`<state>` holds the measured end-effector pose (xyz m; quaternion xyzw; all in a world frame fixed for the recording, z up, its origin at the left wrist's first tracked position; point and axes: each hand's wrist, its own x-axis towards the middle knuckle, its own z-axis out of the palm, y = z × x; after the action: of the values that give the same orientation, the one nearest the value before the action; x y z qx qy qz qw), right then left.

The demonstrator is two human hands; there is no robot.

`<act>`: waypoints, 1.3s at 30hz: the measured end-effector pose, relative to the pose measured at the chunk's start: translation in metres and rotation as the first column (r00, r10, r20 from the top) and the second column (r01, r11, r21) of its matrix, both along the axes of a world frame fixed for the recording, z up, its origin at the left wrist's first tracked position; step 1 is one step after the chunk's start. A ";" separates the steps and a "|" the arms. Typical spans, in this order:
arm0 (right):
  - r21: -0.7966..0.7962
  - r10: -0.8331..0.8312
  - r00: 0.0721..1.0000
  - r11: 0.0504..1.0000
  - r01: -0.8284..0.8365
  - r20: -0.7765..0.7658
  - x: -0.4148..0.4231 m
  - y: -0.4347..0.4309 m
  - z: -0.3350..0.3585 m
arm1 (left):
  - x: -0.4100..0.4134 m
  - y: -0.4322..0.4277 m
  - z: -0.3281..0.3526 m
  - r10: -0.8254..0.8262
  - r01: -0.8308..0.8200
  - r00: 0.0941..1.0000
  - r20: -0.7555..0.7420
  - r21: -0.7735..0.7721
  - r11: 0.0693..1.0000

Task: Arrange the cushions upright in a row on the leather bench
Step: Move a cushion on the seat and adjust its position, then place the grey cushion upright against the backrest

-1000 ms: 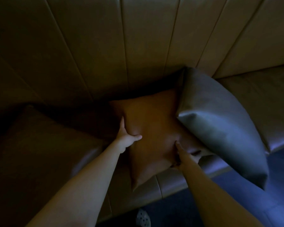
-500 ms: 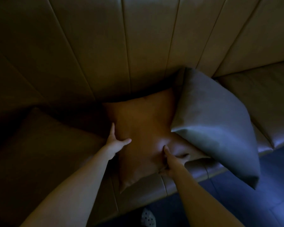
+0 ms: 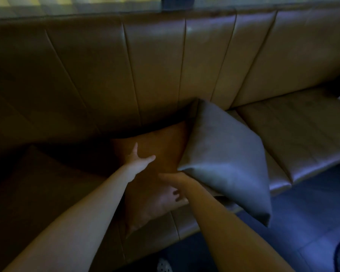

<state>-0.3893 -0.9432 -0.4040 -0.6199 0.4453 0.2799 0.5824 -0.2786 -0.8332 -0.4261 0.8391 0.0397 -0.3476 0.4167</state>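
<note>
A brown cushion (image 3: 161,146) lies tilted on the leather bench (image 3: 294,130), its far edge near the backrest. A grey cushion (image 3: 224,160) leans across its right side, one corner against the backrest and another hanging past the seat's front edge. My left hand (image 3: 138,160) rests flat on the brown cushion's face with thumb and fingers spread. My right hand (image 3: 175,183) grips the brown cushion's right part just under the grey cushion's lower left corner, fingers curled beneath. A second brown cushion (image 3: 39,179) lies in deep shadow at the left.
The bench's panelled backrest (image 3: 155,75) rises behind, with a ledge (image 3: 106,8) along its top. Bare seat stretches to the right. Dark floor (image 3: 312,222) lies in front of the bench, with a spotted shoe (image 3: 164,266) at the bottom edge.
The view has pulled back and up, showing the backrest's top. My left hand has shifted from the brown cushion's left edge onto its face. My right hand has moved in under the grey cushion's corner.
</note>
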 end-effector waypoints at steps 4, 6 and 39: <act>-0.045 0.073 0.990 0.997 -0.068 0.123 0.009 -0.009 0.041 | 0.011 -0.026 0.037 -0.055 0.062 0.996 0.065 -0.106 0.992; -0.097 -0.054 0.977 0.993 0.075 0.205 0.006 -0.035 0.059 | 0.012 -0.042 0.052 -0.083 0.092 0.994 0.073 -0.138 0.986; -0.022 -0.762 0.547 0.577 0.817 0.346 -0.126 -0.351 -0.085 | -0.020 -0.290 -0.002 -0.178 0.188 0.934 0.311 -0.002 0.982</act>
<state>-0.5156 -1.2938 -0.4887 -0.4366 0.6064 -0.1519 0.6470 -0.2987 -1.1232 -0.4282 0.8766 -0.1097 -0.2495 0.3967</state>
